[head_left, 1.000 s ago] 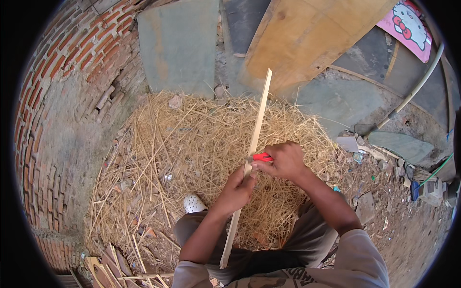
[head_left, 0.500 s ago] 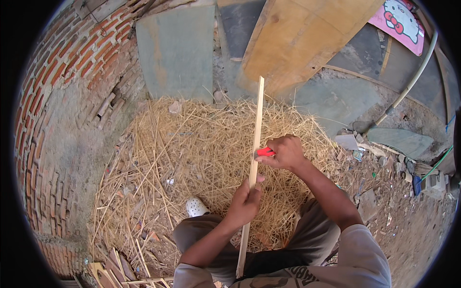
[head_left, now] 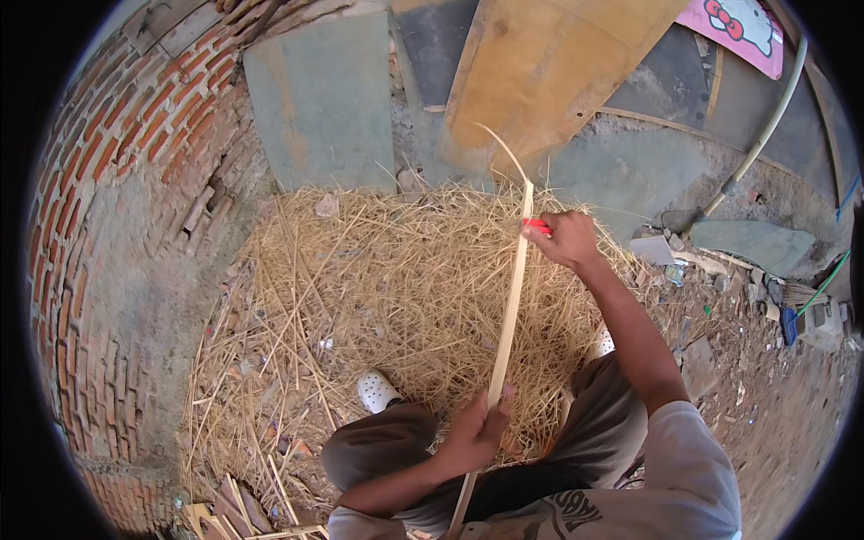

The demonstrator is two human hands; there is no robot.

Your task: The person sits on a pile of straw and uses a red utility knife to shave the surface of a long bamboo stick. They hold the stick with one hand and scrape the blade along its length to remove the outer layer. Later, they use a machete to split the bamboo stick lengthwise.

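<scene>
A long pale wooden strip (head_left: 509, 333) runs up from my lap, leaning slightly right toward its far end. My left hand (head_left: 475, 430) is closed around its lower part, near my knees. Farther up, my right hand (head_left: 569, 239) grips a red utility knife (head_left: 538, 226), which meets the strip just below its far end; the blade itself is too small to make out. From the strip's tip a thin shaving (head_left: 507, 147) curls away to the upper left.
Straw-like shavings (head_left: 396, 288) cover the ground around my white clogs (head_left: 376, 391). A brick wall (head_left: 99, 225) rises on the left; grey and orange-brown boards (head_left: 558, 72) stand at the back. Rubble (head_left: 756, 288) and a pale pipe (head_left: 765, 144) are on the right.
My right hand and the knife have moved up along the strip toward its far end. A curling shaving now shows at the tip. My left hand has come lower and slightly right.
</scene>
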